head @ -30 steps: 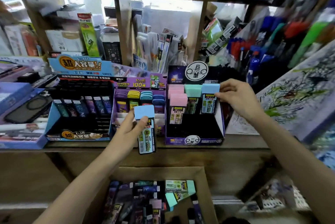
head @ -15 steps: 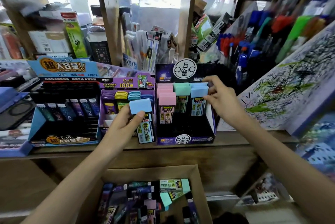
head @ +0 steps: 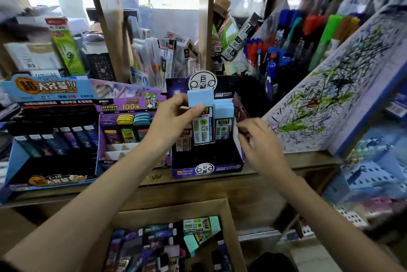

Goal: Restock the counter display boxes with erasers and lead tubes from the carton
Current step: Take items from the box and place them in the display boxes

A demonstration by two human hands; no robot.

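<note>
Fingers (head: 177, 100) and thumb of the left hand (head: 174, 122) pinch the matte pastel-blue block of an eraser (head: 200, 98). Its glossy printed sleeve hangs upright over the purple-and-black cardboard display box (head: 207, 169). The right hand (head: 259, 139) curls at the box's right wall, grip unclear. The brown carton (head: 171, 207) sits below.

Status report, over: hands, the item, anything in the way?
Left hand gripping blue-capped lead tube over purple display box. Right hand at box's right wall, grip unclear. Nothing blocking.
</note>
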